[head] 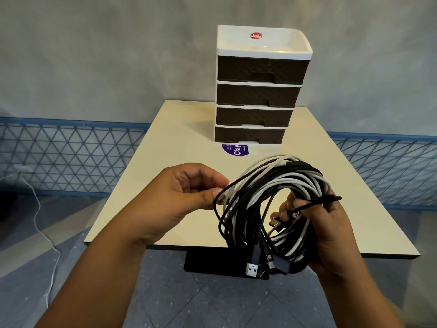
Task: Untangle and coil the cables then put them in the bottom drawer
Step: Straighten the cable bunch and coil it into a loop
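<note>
left hand [186,192] pinches a strand at the cable bundle [272,209]; my right hand [324,228] grips it, fingers half hidden. black and white cables, count unclear. four drawers [257,95] shut beyond, bottom drawer [249,135] too.

Place: plain indoor room, staged like a small recording or work corner rather than a lived-in home.
Walls: bare grey plaster-look wall [94,55], unadorned, no shelves or pictures.
Lower wall: band of blue lattice panelling [71,157] with a triangle pattern, running along both sides.
Floor: grey tiles [212,304] laid diagonally.
Furniture: single cream tabletop [179,143] on a dark pedestal base [208,261], standing alone in the middle.
Storage: small four-drawer plastic organiser [257,91], white frame, brown fronts, red brand sticker on top tray.
Marking: purple round sticker [235,149] on the tabletop, just before the organiser.
Wiring: thin white cord [37,216] trailing loose over the floor at left.
</note>
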`<move>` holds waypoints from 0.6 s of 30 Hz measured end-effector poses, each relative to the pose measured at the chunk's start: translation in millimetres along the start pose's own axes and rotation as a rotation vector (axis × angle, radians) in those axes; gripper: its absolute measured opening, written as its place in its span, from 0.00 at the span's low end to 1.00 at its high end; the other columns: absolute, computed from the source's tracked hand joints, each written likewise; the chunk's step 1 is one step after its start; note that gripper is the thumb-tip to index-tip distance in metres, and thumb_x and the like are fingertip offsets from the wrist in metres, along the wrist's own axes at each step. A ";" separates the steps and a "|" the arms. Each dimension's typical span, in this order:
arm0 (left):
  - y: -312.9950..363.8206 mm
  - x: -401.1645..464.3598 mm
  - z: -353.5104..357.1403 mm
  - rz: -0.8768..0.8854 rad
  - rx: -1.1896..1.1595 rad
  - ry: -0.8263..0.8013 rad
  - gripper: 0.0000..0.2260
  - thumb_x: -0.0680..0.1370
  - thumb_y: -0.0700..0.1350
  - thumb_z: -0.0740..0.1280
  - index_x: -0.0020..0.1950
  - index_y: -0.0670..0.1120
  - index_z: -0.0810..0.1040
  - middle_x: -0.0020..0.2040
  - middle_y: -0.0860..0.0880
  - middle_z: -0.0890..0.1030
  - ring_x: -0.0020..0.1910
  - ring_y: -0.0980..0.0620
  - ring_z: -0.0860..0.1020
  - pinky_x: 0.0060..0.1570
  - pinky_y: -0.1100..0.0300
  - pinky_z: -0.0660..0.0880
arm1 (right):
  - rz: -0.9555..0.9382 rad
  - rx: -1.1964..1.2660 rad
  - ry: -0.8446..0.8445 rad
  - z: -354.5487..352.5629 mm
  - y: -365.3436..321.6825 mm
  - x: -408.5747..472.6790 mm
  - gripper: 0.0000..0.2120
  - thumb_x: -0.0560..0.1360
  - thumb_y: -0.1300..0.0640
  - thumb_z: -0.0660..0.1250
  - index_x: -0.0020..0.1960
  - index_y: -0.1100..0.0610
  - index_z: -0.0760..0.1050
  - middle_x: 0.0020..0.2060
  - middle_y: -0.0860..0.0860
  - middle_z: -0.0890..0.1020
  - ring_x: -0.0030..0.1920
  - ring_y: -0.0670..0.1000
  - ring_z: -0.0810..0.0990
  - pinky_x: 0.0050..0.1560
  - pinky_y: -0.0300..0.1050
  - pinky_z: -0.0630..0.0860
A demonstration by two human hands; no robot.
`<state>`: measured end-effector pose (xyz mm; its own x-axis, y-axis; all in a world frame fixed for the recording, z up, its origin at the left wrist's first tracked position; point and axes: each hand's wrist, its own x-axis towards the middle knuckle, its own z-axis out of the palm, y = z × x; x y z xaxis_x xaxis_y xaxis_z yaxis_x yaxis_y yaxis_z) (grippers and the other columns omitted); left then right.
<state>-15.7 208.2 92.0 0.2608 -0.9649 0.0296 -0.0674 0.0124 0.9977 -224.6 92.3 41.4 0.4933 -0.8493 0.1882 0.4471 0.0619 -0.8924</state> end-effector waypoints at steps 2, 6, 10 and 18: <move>1.1 -1.1 0.6 0.006 -0.044 -0.004 0.09 0.70 0.39 0.71 0.50 0.41 0.83 0.47 0.40 0.85 0.45 0.49 0.83 0.47 0.59 0.79 | -0.003 0.005 -0.001 0.4 -0.6 0.3 0.13 0.68 0.67 0.63 0.53 0.63 0.71 0.32 0.56 0.73 0.30 0.54 0.75 0.35 0.52 0.76; 4.0 -0.2 4.9 0.065 -0.145 0.045 0.09 0.67 0.37 0.78 0.43 0.47 0.86 0.42 0.46 0.85 0.43 0.52 0.83 0.43 0.62 0.78 | 0.003 0.026 -0.015 1.4 -0.7 1.0 0.15 0.68 0.66 0.63 0.55 0.63 0.71 0.33 0.57 0.72 0.30 0.54 0.74 0.34 0.51 0.76; 10.6 -1.2 8.0 0.079 -0.155 0.049 0.07 0.67 0.38 0.77 0.43 0.46 0.86 0.41 0.46 0.85 0.42 0.52 0.83 0.42 0.63 0.78 | 0.010 0.035 -0.014 2.1 0.4 1.0 0.15 0.68 0.67 0.63 0.56 0.64 0.71 0.32 0.57 0.72 0.30 0.54 0.74 0.35 0.51 0.76; 16.9 -10.2 18.9 0.075 0.221 0.134 0.16 0.63 0.51 0.78 0.50 0.51 0.85 0.45 0.50 0.86 0.46 0.52 0.84 0.51 0.55 0.81 | -0.006 -0.003 0.008 2.0 0.6 2.6 0.13 0.68 0.67 0.63 0.53 0.63 0.71 0.33 0.57 0.72 0.30 0.55 0.74 0.36 0.53 0.76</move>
<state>-37.7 213.3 107.3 0.3717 -0.9198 0.1254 -0.2965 0.0104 0.9550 -221.6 91.1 42.1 0.4849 -0.8537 0.1899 0.4477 0.0557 -0.8925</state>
